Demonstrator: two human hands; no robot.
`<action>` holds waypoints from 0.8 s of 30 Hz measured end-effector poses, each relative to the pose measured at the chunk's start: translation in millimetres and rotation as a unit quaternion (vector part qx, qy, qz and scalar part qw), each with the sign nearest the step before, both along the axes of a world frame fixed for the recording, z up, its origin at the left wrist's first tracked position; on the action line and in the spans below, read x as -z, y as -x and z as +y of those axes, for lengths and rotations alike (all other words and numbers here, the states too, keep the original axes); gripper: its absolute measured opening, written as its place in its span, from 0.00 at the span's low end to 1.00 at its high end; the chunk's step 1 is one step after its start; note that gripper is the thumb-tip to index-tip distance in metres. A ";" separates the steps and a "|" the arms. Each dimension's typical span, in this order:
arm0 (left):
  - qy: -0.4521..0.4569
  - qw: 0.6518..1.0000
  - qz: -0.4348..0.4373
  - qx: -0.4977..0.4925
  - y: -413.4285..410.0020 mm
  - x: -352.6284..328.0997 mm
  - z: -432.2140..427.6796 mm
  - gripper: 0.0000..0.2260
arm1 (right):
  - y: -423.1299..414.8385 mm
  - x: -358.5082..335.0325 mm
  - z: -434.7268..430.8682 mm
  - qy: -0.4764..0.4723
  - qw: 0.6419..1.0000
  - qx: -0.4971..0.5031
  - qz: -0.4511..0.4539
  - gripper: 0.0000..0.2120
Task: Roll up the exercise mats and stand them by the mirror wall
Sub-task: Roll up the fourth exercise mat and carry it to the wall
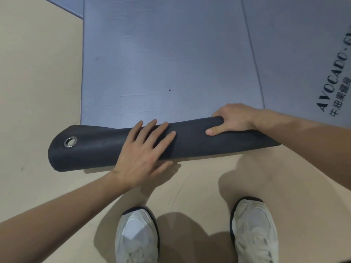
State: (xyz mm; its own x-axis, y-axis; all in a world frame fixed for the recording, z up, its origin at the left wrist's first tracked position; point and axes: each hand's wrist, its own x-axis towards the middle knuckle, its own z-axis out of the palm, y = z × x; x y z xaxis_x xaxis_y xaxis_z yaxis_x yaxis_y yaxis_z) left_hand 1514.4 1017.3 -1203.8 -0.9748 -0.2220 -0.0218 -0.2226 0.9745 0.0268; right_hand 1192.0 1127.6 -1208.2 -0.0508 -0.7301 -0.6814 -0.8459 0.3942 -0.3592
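The mat (171, 54) lies on the floor (38, 73), its near end turned over into a dark roll (190, 147) running crosswise just ahead of two white shoes (136, 236), with a metal eyelet (70, 141) near the roll's left end. The left grip (144, 154) rests flat on the roll, fingers straight and spread, grasping nothing. The right grip (233, 118) clasps the roll nearer its right end, fingers curled over the far side and thumb on the near face. A second mat (303, 44) with printed lettering lies just beside on the right.
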 end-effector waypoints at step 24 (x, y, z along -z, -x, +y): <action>-0.352 0.913 -0.181 -0.096 91.9 7.7 -123.8 0.43 | -40.9 19.2 45.4 0.275 0.916 -0.089 0.278 0.51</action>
